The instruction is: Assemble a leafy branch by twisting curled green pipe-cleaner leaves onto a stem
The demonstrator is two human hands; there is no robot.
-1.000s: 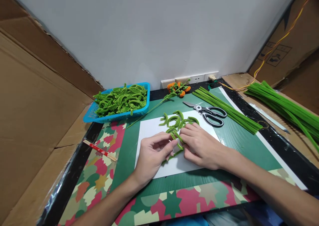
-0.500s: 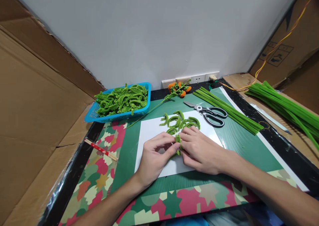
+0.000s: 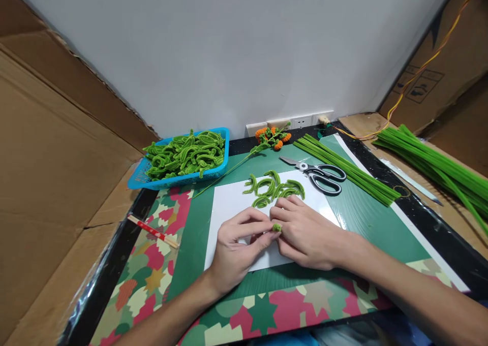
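Scissors (image 3: 311, 170) beside stems (image 3: 346, 169), beyond right hand (image 3: 303, 231)

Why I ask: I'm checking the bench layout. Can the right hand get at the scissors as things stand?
Probably yes: the scissors lie just beyond the right hand, handles nearer it, with nothing seen lying on them. However, that hand seems busy with a green piece.

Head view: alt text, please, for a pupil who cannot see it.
Left hand pinches a fuzzy green piece, right hand close beside, over white paper bearing curled green pieces. Scissors and a blue basket of more lie farther back.
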